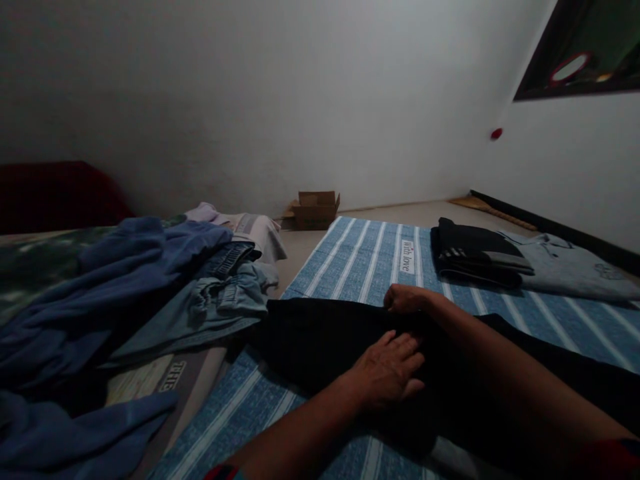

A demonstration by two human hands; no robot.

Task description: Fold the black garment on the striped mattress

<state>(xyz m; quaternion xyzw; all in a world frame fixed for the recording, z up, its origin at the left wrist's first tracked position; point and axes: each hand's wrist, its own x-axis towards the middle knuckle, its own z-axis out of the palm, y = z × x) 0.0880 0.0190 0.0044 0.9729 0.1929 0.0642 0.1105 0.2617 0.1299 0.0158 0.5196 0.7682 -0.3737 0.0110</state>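
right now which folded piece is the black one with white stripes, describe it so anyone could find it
Start at the blue striped mat on the floor. At its far right side lie two folded garments side by side; the black folded garment is the left one, dark with short white stripes, unlike the plain grey folded shirt.

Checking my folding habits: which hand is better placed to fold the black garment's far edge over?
Probably right: the right hand already grips the black cloth garment at its far edge; the left hand lies flat mid-cloth.
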